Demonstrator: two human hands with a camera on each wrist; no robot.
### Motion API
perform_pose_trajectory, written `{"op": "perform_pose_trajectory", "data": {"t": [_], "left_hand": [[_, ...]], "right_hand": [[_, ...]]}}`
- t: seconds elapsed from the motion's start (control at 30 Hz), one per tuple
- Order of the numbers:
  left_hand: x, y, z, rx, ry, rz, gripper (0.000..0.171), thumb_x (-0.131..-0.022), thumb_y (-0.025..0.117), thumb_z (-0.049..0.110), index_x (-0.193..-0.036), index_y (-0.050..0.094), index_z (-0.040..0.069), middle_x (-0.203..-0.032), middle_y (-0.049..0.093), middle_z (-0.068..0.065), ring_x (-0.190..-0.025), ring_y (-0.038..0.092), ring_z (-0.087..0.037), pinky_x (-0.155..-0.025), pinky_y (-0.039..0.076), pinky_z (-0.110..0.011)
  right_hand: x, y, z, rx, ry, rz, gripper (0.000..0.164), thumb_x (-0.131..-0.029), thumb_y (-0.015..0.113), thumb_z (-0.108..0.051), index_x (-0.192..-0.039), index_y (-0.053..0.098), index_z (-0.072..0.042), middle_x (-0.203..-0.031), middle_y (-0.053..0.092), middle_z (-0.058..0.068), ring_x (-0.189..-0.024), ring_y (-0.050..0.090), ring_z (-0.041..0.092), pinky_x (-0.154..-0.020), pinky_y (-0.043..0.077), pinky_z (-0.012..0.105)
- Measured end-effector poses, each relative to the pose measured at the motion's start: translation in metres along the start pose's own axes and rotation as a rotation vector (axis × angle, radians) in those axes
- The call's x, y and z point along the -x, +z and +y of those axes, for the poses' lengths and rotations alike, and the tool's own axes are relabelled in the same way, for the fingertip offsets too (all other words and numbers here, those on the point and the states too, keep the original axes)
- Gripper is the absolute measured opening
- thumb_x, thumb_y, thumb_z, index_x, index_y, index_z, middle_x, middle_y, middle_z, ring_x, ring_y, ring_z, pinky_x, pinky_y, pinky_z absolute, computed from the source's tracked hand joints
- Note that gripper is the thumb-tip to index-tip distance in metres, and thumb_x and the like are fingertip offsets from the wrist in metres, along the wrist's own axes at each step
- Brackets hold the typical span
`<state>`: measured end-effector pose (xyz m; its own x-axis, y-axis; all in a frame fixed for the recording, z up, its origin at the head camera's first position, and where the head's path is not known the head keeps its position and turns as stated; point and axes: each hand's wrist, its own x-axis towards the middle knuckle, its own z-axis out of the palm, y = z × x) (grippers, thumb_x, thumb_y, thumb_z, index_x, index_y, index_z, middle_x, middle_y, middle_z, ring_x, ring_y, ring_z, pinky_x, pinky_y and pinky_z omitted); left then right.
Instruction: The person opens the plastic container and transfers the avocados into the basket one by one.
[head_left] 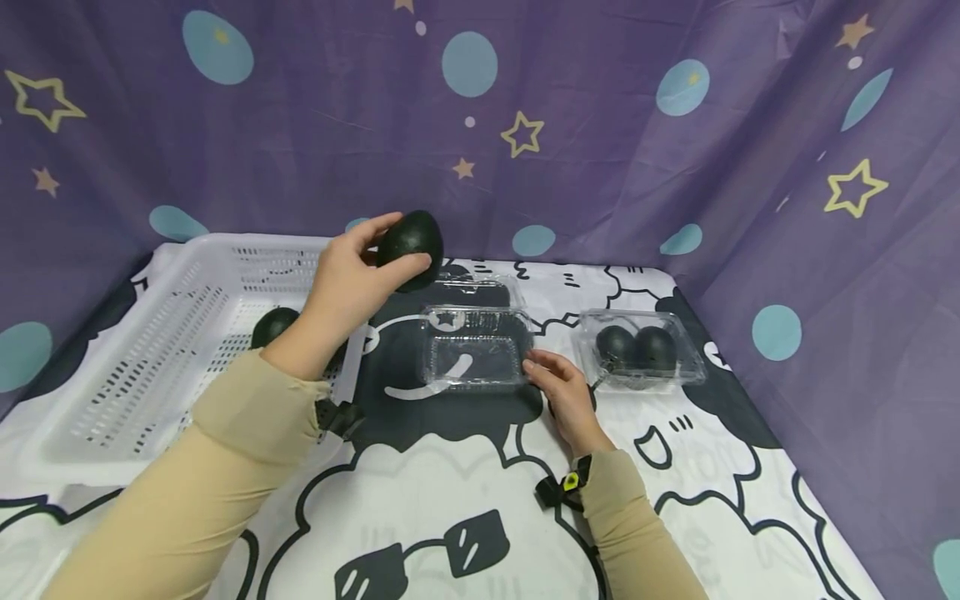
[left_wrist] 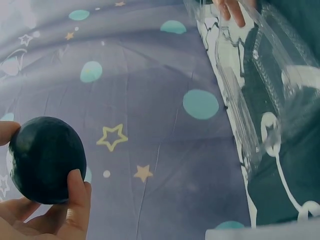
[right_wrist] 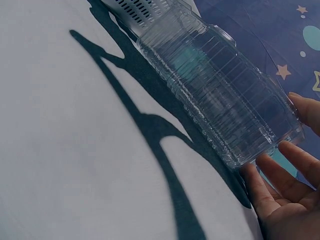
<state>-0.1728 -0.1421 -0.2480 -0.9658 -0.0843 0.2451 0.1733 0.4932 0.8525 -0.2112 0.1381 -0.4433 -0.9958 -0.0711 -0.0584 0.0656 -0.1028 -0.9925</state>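
Note:
In the head view my left hand (head_left: 360, 271) holds a dark green avocado (head_left: 412, 246) up at the back, over the right end of the white basket. The left wrist view shows thumb and fingers wrapped around this avocado (left_wrist: 47, 160) from its sides and below. My right hand (head_left: 558, 387) is at the near right corner of a clear plastic clamshell box (head_left: 476, 346), which stands with its lid (head_left: 480, 292) folded back behind it. Seen from the right wrist, fairly straight, spread fingers (right_wrist: 285, 180) touch the end of this box (right_wrist: 215, 100).
The white perforated basket (head_left: 142, 333) stands at the left, with another avocado (head_left: 273, 327) inside, partly behind my left forearm. Right of my right hand sits a second clear box (head_left: 693, 362) with two avocados (head_left: 633, 348). A purple curtain (head_left: 585, 167) hangs behind the patterned tablecloth (head_left: 420, 483).

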Motion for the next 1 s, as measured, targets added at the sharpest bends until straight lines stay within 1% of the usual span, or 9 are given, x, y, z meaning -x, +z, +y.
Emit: {"op": "perform_pose_trajectory", "data": {"t": [0.2,0.4,0.63,0.8,1.0], "left_hand": [[0.0,-0.013,-0.004,-0.015,0.002,0.009,0.069,-0.088,0.071,0.042,-0.149,0.046,0.023,-0.144,0.054,-0.009,-0.107,0.059,-0.026,-0.081,0.05,-0.033],[-0.002,-0.026,-0.01,-0.072,-0.013,0.015,0.069,-0.088,0.071,0.042,-0.149,0.046,0.023,-0.145,0.053,-0.009,-0.106,0.057,-0.023,-0.076,0.049,-0.028],[-0.003,-0.041,-0.02,-0.125,-0.024,0.0,0.071,-0.088,0.07,0.044,-0.15,0.045,0.023,-0.145,0.053,-0.011,-0.111,0.057,-0.026,-0.074,0.047,-0.027],[-0.003,-0.048,-0.027,-0.154,-0.037,-0.023,0.071,-0.088,0.07,0.043,-0.151,0.044,0.021,-0.146,0.052,-0.013,-0.117,0.056,-0.031,-0.078,0.047,-0.032],[-0.004,-0.056,-0.038,-0.208,-0.04,-0.047,0.072,-0.088,0.071,0.043,-0.15,0.044,0.018,-0.143,0.053,-0.016,-0.118,0.055,-0.034,-0.084,0.046,-0.04]], "right_hand": [[0.0,0.001,-0.001,-0.006,-0.005,0.0,0.043,-0.094,0.066,-0.013,-0.134,0.057,0.002,-0.14,0.056,0.02,-0.099,0.065,0.004,-0.098,0.051,0.03],[-0.001,0.002,0.0,-0.014,0.001,0.009,0.044,-0.093,0.067,-0.012,-0.133,0.057,0.003,-0.14,0.056,0.021,-0.099,0.066,0.004,-0.096,0.051,0.028],[-0.001,0.001,-0.001,-0.016,0.006,0.011,0.043,-0.093,0.066,-0.011,-0.133,0.057,0.003,-0.14,0.055,0.022,-0.098,0.066,0.004,-0.096,0.051,0.028],[-0.001,0.001,-0.001,-0.023,0.001,0.013,0.043,-0.093,0.066,-0.01,-0.133,0.057,0.004,-0.14,0.056,0.022,-0.098,0.066,0.004,-0.094,0.052,0.027],[0.0,0.002,-0.001,-0.031,-0.002,0.014,0.043,-0.093,0.066,-0.009,-0.133,0.057,0.004,-0.14,0.055,0.023,-0.099,0.066,0.004,-0.094,0.052,0.026]]}}
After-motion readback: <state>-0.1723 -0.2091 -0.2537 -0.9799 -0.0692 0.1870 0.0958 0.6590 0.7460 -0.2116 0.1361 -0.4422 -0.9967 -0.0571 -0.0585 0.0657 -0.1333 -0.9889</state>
